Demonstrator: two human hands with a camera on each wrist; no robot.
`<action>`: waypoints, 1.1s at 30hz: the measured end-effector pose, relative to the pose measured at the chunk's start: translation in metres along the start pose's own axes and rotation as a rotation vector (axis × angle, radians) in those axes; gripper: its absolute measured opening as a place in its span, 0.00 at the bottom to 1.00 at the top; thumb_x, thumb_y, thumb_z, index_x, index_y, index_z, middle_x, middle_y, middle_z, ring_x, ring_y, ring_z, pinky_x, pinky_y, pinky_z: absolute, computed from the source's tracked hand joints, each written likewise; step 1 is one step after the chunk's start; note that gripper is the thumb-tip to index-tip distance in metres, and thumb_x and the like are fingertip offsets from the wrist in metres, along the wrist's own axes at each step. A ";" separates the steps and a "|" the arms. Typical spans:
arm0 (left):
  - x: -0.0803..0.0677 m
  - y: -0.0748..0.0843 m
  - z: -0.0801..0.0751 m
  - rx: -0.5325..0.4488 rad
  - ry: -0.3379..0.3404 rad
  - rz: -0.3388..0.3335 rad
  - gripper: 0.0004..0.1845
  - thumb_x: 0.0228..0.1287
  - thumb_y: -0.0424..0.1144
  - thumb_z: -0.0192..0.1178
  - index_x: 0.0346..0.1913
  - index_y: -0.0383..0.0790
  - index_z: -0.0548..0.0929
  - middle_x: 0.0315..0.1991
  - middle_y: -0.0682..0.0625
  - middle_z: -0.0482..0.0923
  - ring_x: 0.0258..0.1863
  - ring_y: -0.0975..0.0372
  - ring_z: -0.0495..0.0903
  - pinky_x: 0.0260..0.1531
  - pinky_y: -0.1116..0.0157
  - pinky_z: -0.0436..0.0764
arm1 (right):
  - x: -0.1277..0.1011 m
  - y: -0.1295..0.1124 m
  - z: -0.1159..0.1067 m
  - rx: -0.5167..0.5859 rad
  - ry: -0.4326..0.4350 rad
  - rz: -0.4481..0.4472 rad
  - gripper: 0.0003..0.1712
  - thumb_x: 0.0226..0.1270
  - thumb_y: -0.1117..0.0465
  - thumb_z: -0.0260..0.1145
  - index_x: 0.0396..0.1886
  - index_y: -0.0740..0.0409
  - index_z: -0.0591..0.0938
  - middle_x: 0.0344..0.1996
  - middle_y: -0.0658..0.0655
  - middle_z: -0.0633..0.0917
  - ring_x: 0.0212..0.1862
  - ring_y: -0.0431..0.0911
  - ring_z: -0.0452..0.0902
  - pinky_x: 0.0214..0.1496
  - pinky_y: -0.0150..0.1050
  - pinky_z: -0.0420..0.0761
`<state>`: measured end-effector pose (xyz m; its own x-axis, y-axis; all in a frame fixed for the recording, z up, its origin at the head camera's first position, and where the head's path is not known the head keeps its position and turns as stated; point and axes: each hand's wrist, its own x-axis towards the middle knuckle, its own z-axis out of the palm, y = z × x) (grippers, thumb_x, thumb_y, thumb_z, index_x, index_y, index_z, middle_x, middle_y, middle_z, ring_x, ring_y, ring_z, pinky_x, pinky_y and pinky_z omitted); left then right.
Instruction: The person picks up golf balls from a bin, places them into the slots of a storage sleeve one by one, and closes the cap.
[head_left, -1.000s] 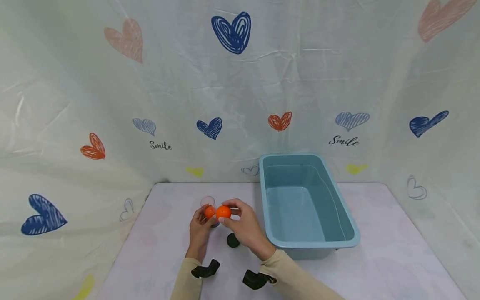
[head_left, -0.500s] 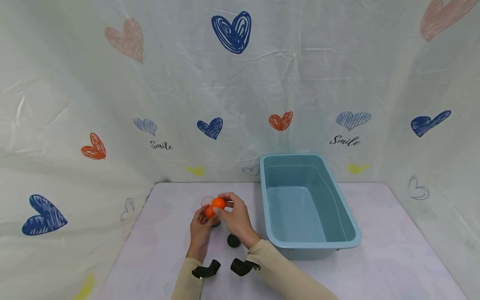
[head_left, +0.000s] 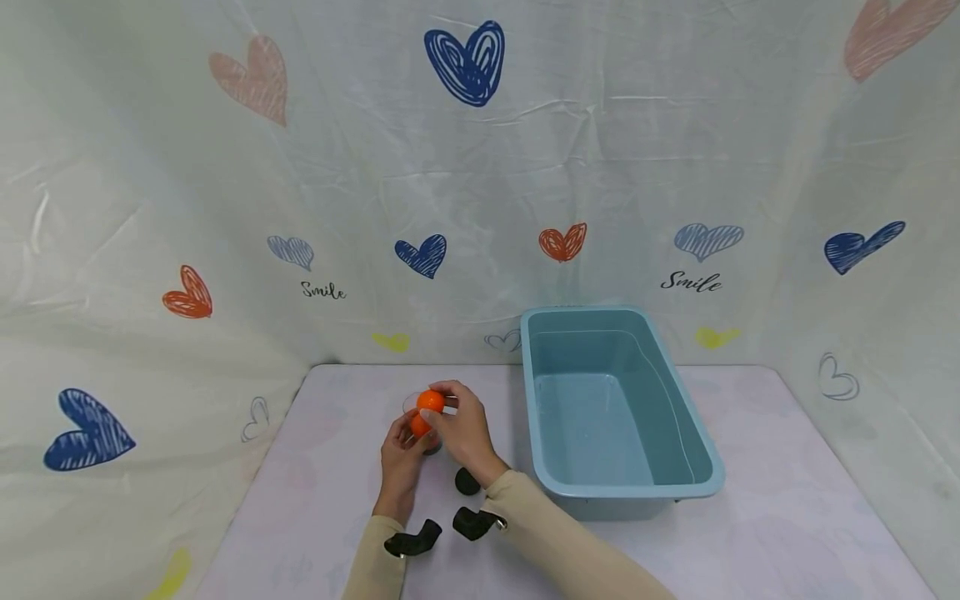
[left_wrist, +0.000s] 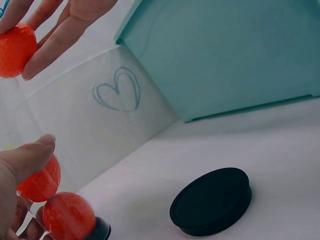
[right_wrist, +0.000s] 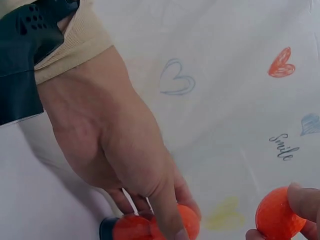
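Both hands worked close together near the left-centre of the table [head_left: 787, 508], just left of the blue tub [head_left: 693, 433]. Left hand [head_left: 401, 462] was curled round a clear tube [head_left: 417, 403] that stood upright on a dark base; two orange balls were visible inside it in the left wrist view, an upper ball [left_wrist: 40, 181] and a lower ball [left_wrist: 68, 216]. Right hand [head_left: 465, 433] pinched a third orange ball [head_left: 431, 400] between fingertips [left_wrist: 47, 47] and thumb, holding it at the tube's open top. Whether that ball touched the rim could not be told.

Largest item: the tub, a rigid rectangular container on the right half of the table, its interior showing no contents. Next: the heart-printed backdrop [head_left: 225, 192] behind and to both sides. Smaller: the tube. Smallest: a black cap [left_wrist: 211, 201], round and flat, lying on the table near the tube on its right, and the balls.

Handling assessment: the pinched ball appeared light, rigid and smooth, with a faintly dimpled skin, so it would likely roll freely if released on the table. A fingertip pinch across its widest part seemed adequate; a firm squeeze was judged unnecessary. The tube looked thin-walled and tip-prone, best steadied low on its wall.
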<state>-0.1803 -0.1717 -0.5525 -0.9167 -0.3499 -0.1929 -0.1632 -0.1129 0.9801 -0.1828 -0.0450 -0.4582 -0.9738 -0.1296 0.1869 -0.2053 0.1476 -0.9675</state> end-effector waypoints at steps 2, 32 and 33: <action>-0.001 0.001 0.000 0.021 0.002 0.000 0.30 0.68 0.29 0.68 0.72 0.37 0.74 0.72 0.36 0.74 0.67 0.44 0.75 0.56 0.71 0.83 | 0.000 0.000 0.002 0.003 -0.006 -0.010 0.19 0.68 0.73 0.72 0.57 0.67 0.82 0.57 0.65 0.84 0.58 0.60 0.81 0.59 0.50 0.87; -0.002 0.001 -0.001 0.056 -0.011 0.036 0.30 0.71 0.32 0.66 0.74 0.36 0.72 0.73 0.32 0.72 0.71 0.39 0.71 0.71 0.46 0.74 | 0.012 0.013 0.016 -0.074 -0.032 -0.103 0.18 0.69 0.74 0.70 0.57 0.66 0.84 0.55 0.63 0.86 0.58 0.59 0.82 0.61 0.56 0.84; -0.002 0.001 0.000 0.055 -0.013 0.033 0.30 0.71 0.32 0.66 0.74 0.36 0.72 0.73 0.33 0.71 0.71 0.39 0.71 0.72 0.46 0.74 | 0.011 0.014 0.015 -0.076 -0.032 -0.100 0.17 0.70 0.74 0.70 0.58 0.66 0.84 0.56 0.63 0.86 0.59 0.59 0.82 0.61 0.55 0.84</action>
<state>-0.1787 -0.1715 -0.5515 -0.9266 -0.3400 -0.1604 -0.1523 -0.0504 0.9870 -0.1951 -0.0587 -0.4719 -0.9446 -0.1787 0.2752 -0.3095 0.2065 -0.9282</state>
